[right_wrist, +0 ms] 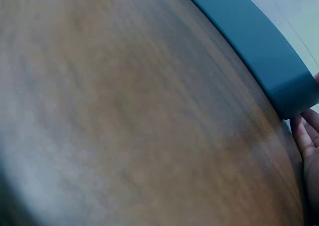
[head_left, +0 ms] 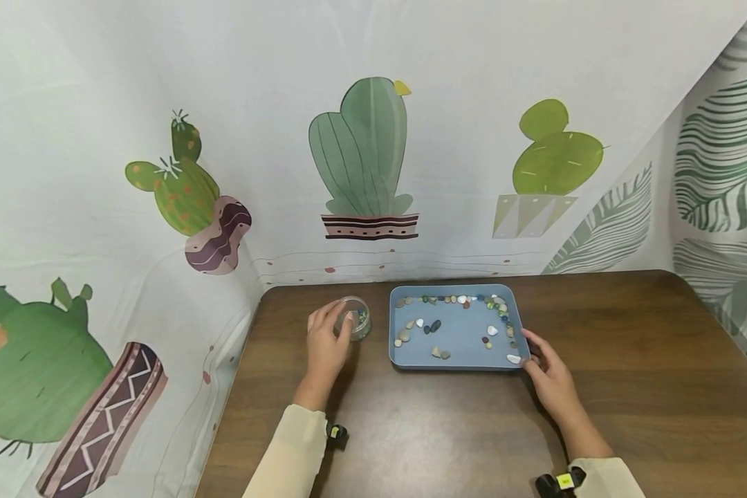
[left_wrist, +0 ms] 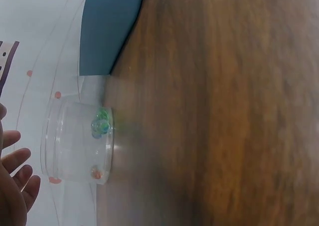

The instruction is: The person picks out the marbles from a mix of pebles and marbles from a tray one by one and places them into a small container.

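Near the middle of the frame, a clear jar (head_left: 363, 332) stands on the surface (head_left: 404, 429) with a few shiny balls (left_wrist: 101, 124) inside. The left hand (head_left: 327, 347) is loose beside it; I can't tell if it touches the glass. A blue tray (head_left: 463, 349) with small stones (head_left: 436, 325) sits to the right, and the right hand (head_left: 551, 379) pinches its lower right corner. A hard tug could make the stones slide. A left-hand bump could tip the jar and spill the balls.
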